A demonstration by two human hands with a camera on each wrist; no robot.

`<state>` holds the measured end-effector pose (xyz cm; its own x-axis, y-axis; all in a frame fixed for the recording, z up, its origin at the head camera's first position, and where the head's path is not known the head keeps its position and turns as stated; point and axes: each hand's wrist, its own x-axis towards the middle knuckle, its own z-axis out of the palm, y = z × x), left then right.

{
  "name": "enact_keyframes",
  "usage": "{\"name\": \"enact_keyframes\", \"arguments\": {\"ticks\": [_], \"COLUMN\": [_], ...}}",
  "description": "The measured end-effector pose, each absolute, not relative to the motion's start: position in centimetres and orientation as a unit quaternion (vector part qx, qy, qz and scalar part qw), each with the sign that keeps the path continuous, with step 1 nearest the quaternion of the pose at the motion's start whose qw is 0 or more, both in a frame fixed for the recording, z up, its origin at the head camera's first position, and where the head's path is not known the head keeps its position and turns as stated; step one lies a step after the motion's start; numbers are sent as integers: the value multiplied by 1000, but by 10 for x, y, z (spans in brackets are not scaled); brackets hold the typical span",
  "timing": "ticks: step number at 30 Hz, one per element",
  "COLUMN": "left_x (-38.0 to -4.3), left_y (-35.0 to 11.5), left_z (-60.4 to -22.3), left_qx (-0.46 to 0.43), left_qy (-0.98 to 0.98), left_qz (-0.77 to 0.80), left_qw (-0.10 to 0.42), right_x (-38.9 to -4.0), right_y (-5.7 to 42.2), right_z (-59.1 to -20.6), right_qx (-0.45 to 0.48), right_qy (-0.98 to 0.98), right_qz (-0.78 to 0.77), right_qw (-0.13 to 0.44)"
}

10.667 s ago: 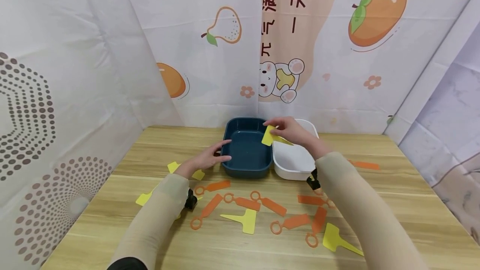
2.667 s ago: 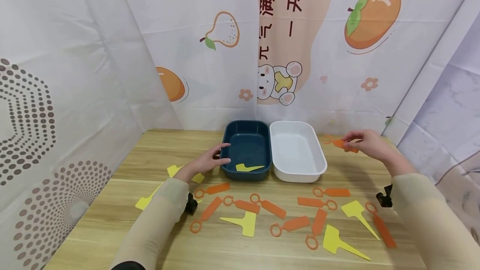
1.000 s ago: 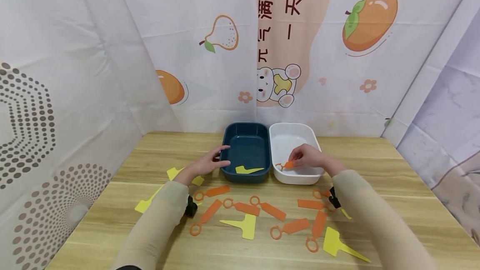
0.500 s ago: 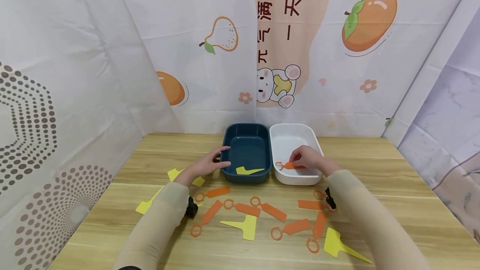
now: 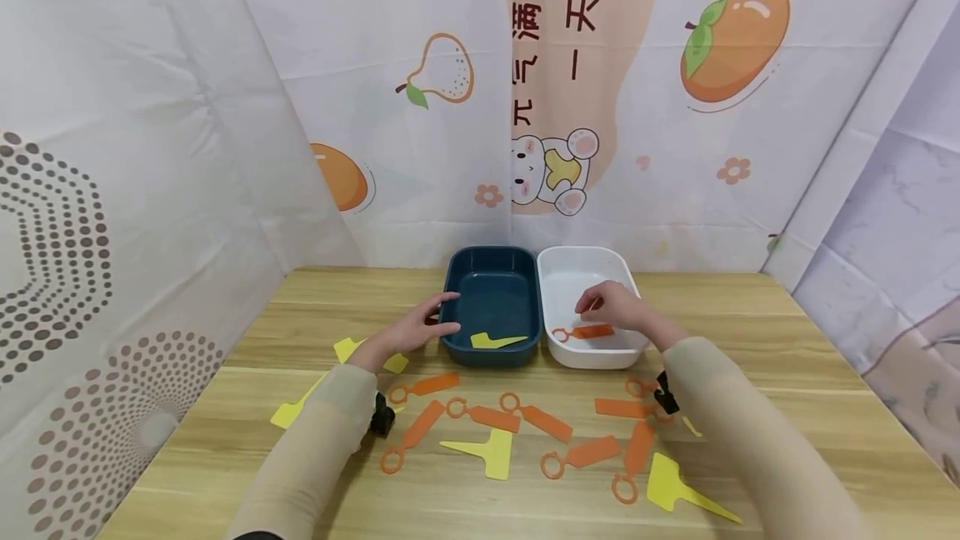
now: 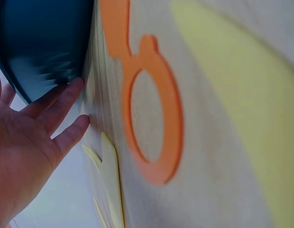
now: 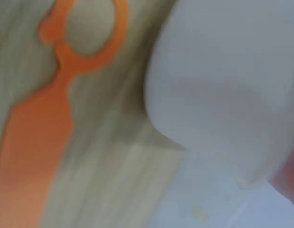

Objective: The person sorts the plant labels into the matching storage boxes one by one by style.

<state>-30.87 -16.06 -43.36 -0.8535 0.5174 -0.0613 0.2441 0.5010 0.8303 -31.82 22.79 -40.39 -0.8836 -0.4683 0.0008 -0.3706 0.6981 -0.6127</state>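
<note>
My left hand (image 5: 412,327) rests with spread fingers at the left side of the dark blue box (image 5: 495,294); in the left wrist view its fingertips touch the box wall (image 6: 47,42). One yellow T-shaped plant label (image 5: 495,342) lies inside that box. Over the white box (image 5: 573,273) hovers my right hand (image 5: 618,307), fingers loosely bent, holding nothing. Just below it, an orange ring tag (image 5: 592,332) lies flat on the white box's floor. The right wrist view shows mostly the white box's outer wall (image 7: 222,71), with only a sliver of hand at its edge.
Several orange ring tags (image 5: 491,417) and yellow plant labels (image 5: 497,452) are scattered on the wooden table (image 5: 420,507) before the boxes. More yellow labels (image 5: 288,413) lie around my left forearm. A printed curtain (image 5: 420,215) hangs behind the boxes.
Earlier my right hand held a yellow plant label, which now lies in the blue box. It then brought an orange ring tag from the right into the white box and let go. Left hand stayed.
</note>
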Motion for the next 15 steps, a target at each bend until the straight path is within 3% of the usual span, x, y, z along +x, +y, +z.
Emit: {"name": "enact_keyframes", "arguments": {"ticks": [7, 15], "left_x": [-311, -309], "left_y": [-161, -161], "left_z": [-433, -433], "left_qx": [225, 215], "left_qy": [855, 860], "left_qz": [442, 437], "left_qw": [154, 153], "right_x": [-306, -283], "right_y": [246, 275], "right_z": [-379, -362], "right_qx": [-259, -247], "right_qy": [908, 908], "right_qz": [-329, -339], "right_qw": [20, 1]}}
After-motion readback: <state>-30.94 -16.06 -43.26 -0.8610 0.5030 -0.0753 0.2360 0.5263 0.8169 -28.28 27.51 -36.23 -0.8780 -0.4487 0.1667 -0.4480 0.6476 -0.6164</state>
